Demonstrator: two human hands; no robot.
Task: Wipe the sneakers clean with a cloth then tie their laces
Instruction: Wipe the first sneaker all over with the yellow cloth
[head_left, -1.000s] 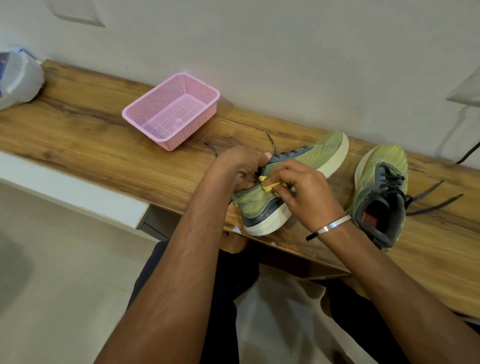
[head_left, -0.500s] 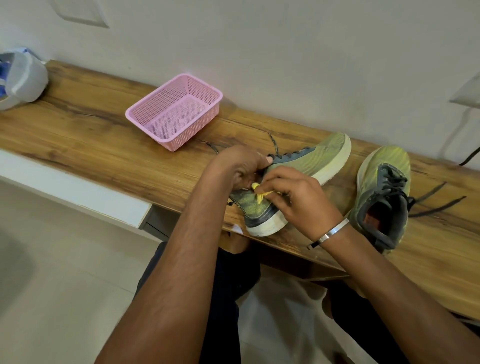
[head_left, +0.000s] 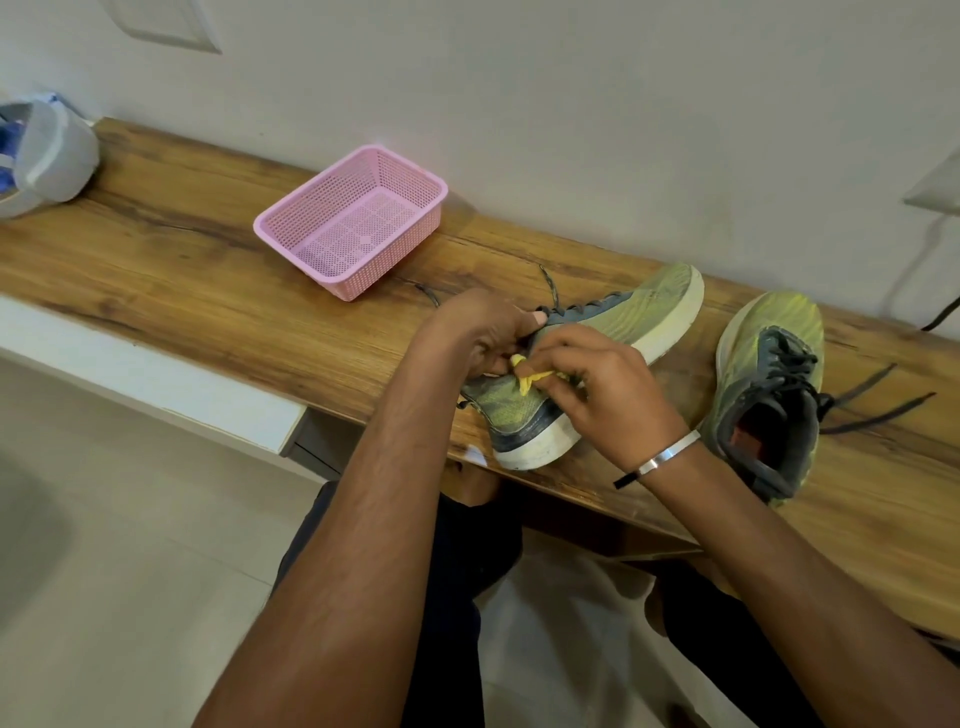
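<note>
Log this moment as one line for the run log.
step: wiping | left hand: holds tilted sneaker | right hand: pinches yellow cloth against its side | other sneaker: untied

Bare desk (head_left: 171, 260) is left between grey container (head_left: 49, 156) and pink basket (head_left: 353, 221); the right end is taken up by two sneakers (head_left: 623, 317) (head_left: 769, 384) and trailing laces (head_left: 872, 400).

Bare forearms; silver bangle (head_left: 669, 457) on right wrist; dark trousers (head_left: 457, 561)
</note>
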